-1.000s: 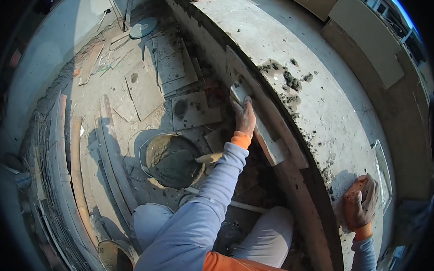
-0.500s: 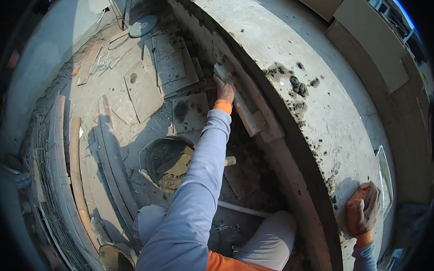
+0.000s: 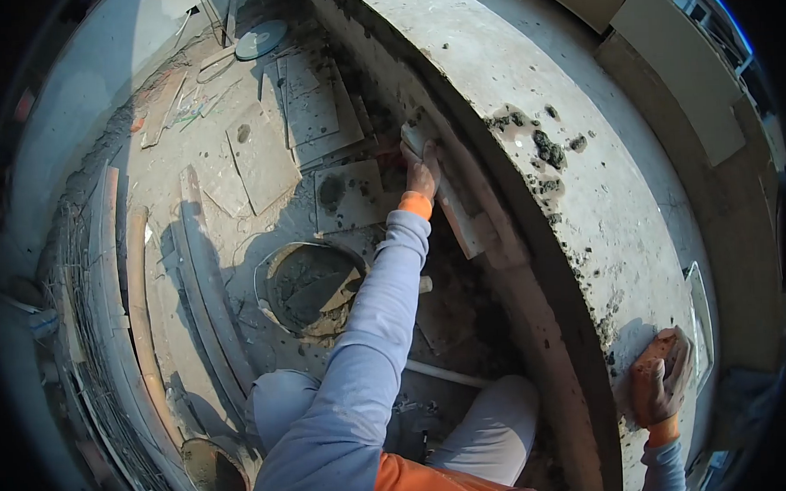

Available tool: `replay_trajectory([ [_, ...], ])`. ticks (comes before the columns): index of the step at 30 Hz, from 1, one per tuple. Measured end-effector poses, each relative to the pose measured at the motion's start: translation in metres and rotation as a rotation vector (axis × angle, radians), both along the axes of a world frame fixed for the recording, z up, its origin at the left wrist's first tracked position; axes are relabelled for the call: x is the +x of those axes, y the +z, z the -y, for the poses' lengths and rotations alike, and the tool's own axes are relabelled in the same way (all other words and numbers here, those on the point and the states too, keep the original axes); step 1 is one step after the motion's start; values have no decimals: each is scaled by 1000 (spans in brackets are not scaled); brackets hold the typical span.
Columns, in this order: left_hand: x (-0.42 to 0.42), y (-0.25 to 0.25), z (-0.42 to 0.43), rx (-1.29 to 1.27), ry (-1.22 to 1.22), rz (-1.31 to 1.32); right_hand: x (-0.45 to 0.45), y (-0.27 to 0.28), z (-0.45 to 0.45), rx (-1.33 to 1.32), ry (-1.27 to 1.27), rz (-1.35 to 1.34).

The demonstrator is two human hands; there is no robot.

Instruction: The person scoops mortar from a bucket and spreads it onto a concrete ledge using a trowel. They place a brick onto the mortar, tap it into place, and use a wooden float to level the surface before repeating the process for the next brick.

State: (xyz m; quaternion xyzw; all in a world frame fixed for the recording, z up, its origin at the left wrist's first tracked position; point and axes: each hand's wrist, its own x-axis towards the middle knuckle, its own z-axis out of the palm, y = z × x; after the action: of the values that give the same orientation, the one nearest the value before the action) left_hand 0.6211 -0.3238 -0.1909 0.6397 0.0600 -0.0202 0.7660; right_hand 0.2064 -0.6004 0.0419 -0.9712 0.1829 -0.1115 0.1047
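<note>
My left hand (image 3: 421,169) is closed round the upper part of a long, narrow float (image 3: 452,210), whose flat face lies along the curved wall's inner side (image 3: 507,241). Over the top of the wall (image 3: 572,153), at the lower right, my right hand (image 3: 662,379) rests with its fingers together. A reddish-orange surface shows by its thumb; whether this is a held piece or glove is unclear. Left of my left forearm stands a round bucket (image 3: 270,306) of grey mortar (image 3: 303,283), with a tool's pale handle end (image 3: 425,284) showing past my sleeve.
Flat tiles (image 3: 260,159) lie on the ground beyond the bucket. Long boards (image 3: 206,287) and a bamboo pole (image 3: 141,315) are at the left, near a second container (image 3: 215,472). Mortar lumps (image 3: 548,149) dot the wall top. A pale frame (image 3: 700,321) stands at the right.
My left hand and the float moved up and left along the wall, then slightly back right. My left forearm has shifted over the bucket's right side. My right hand stays nearly in place.
</note>
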Motion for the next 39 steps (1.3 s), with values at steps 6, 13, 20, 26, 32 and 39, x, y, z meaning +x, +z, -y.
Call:
replay_trajectory([
  [6,-140,22,48,-162,23,46,-3,3,2,-8,31,18],
  [13,-157,32,57,-100,61,215,3,5,6,-26,20,-14],
  [20,6,47,-3,46,66,86,-1,10,0,19,14,-28],
  [26,-214,52,67,-120,-35,181,-1,10,-5,7,14,14],
  [32,-201,43,71,-109,43,222,1,6,5,-3,20,-1],
  [39,99,23,-29,130,59,8,1,4,7,-9,-39,-9],
])
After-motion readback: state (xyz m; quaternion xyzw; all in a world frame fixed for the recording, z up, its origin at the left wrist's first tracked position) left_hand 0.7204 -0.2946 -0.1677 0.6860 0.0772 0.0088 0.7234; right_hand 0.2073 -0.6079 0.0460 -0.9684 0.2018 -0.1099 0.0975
